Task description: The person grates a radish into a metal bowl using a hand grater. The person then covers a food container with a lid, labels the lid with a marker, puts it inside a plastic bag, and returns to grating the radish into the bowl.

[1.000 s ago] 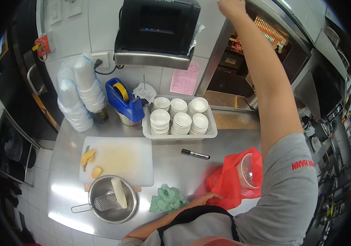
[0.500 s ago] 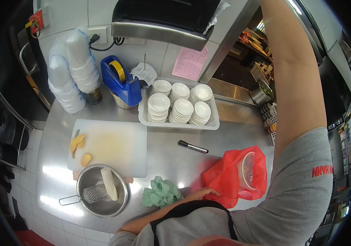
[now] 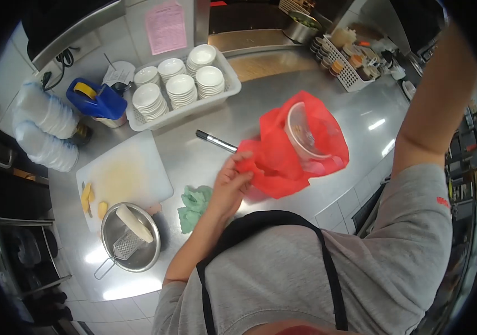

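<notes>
My left hand (image 3: 232,184) is closed on the near-left edge of a red plastic bag (image 3: 280,167), fingers and thumb pinching it. Inside the bag's opening lies a clear round plastic container (image 3: 304,131), tilted on its side. My right arm (image 3: 434,106) reaches up and out past the upper right; its hand is outside the picture. Just left of my left hand is a crumpled green cloth (image 3: 194,206). A black and white marker (image 3: 216,140) lies beyond my fingers, its end close to the bag.
A metal bowl (image 3: 155,254) holds a flat grater (image 3: 129,244) and a long peeled white piece (image 3: 134,223). Yellow pieces (image 3: 87,196) lie on a white cutting board (image 3: 157,173). Stacked white dishes (image 3: 181,88) fill a basket (image 3: 230,84). A blue tape dispenser (image 3: 102,103) stands left.
The view has swung right. My left hand has moved from beside the bag's lower edge to its left side and now pinches the plastic. My right arm still reaches out of view.
</notes>
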Available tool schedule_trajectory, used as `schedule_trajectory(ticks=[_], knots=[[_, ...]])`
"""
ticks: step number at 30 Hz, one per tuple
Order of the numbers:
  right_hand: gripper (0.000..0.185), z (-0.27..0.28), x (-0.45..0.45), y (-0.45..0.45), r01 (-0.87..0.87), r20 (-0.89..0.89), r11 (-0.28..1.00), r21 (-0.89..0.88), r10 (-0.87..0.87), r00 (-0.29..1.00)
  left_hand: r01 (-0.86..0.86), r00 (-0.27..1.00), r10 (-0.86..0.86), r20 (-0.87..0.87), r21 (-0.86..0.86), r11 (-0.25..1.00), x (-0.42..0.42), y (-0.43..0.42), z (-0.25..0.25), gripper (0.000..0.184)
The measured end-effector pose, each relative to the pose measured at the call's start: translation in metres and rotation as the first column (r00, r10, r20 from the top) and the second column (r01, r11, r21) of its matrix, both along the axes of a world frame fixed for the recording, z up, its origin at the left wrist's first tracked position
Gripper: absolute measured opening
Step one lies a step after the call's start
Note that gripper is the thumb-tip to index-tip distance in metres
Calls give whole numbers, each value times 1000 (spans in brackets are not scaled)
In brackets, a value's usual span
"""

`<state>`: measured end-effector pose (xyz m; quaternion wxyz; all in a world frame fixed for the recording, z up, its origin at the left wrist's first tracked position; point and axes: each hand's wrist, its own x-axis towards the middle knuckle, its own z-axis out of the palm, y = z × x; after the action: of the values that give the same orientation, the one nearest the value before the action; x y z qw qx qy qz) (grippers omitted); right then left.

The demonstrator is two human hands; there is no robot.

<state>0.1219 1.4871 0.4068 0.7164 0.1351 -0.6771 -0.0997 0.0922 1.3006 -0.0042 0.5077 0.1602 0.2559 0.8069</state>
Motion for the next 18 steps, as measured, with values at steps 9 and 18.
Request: schedule_trajectory(ticks=[9,18], knots=[[49,-181,144,29,508,115,861,-41,-501,858,-199,972,215,-96,154,968,23,-1,73,67],[54,-339,151,-12,217,935,913,-346,354,4,-290,865,320,-386,137,947,57,21,104,73]])
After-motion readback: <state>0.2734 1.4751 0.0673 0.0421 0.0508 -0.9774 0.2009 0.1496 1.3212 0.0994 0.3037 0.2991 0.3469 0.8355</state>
